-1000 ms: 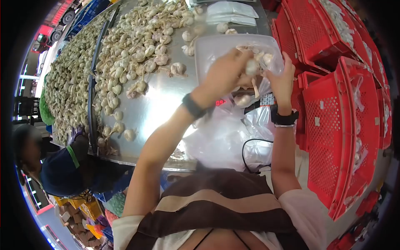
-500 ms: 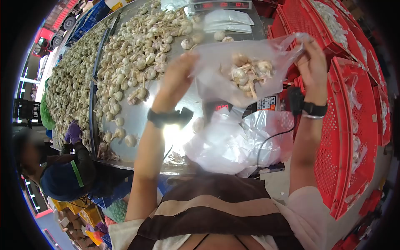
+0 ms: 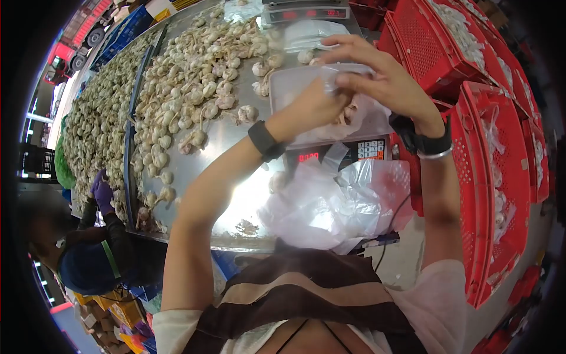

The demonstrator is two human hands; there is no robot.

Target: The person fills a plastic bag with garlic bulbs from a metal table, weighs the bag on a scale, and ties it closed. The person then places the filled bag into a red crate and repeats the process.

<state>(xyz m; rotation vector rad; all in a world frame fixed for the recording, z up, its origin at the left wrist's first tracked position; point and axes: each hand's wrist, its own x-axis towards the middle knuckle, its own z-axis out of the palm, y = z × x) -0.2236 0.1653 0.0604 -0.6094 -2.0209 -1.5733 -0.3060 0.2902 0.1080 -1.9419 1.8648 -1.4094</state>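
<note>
Over the scale's tray [image 3: 280,88], both hands meet at the gathered top of a clear plastic bag [image 3: 368,121] with garlic inside. My left hand [image 3: 324,100] is closed on the bag's neck, its fingers partly hidden. My right hand [image 3: 377,76] reaches over from the right, thumb and fingertips bent at the bag's top. Below the tray are the scale's keypad [image 3: 371,150] and red digits. A heap of empty plastic bags [image 3: 330,203] lies in front of the scale.
Garlic bulbs [image 3: 200,82] cover much of the metal table [image 3: 203,200]. Red crates [image 3: 489,177] with bagged garlic stand at the right. A second scale [image 3: 306,13] and a stack of bags [image 3: 312,32] are at the back. A co-worker in a blue cap [image 3: 88,262] is at the left.
My hands, earlier apart at the spread bag's two sides, have come together at its gathered top. The bag has moved down onto the tray.
</note>
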